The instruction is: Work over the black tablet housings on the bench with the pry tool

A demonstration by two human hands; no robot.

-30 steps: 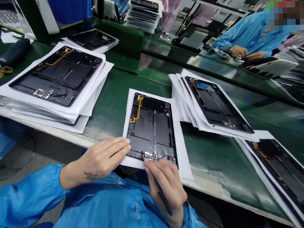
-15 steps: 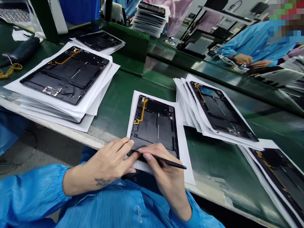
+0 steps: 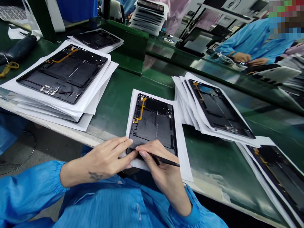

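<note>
In front of me an opened tablet housing (image 3: 148,127) lies on a sheet of white paper (image 3: 185,159), an orange flex cable (image 3: 142,111) along its upper left. My left hand (image 3: 110,155) rests at the housing's near-left corner, fingers stretched out and lying on its edge. Pinched in my right hand (image 3: 164,170) is a slim black pen-like tool (image 3: 167,160), slanting down to the near edge. Its tip is hidden by my fingers, beside my left fingertips. What the tip touches I cannot make out.
To the left stands a stack of tablet housings (image 3: 66,75) layered with paper; another stack (image 3: 220,108) stands to the right. One more housing (image 3: 281,179) lies at the near right. A dark corded hand tool (image 3: 17,49) is at the far left. A co-worker's hands (image 3: 249,59) work across the bench.
The whole view has shifted slightly. Both hands stay at the near edge of the housing, and the right hand with the black tool has moved a little to the left.
</note>
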